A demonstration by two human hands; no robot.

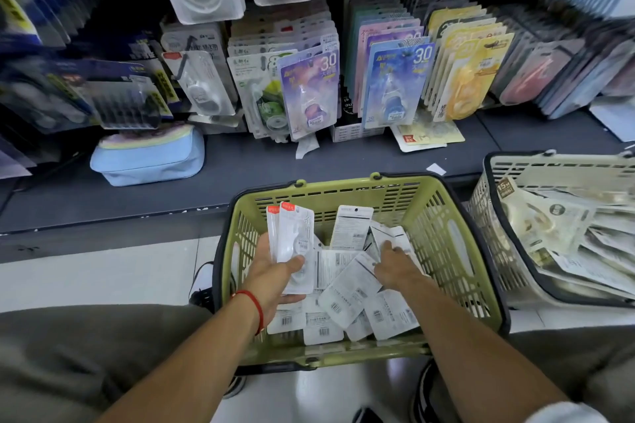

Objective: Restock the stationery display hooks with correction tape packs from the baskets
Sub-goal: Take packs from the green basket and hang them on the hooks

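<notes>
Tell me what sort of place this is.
Most likely a stationery aisle in a shop. Carded correction tape packs hang in rows on display hooks, a green shopping basket holds loose white packs, and the left hand grips a few for restocking.

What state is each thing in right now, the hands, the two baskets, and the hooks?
Left hand: gripping white packs, held upright.
Right hand: reaching into loose packs.
Green basket: partly filled.
White basket: holds packs.
Display hooks: mostly stocked.
Blue pouch: lying on the shelf.
</notes>
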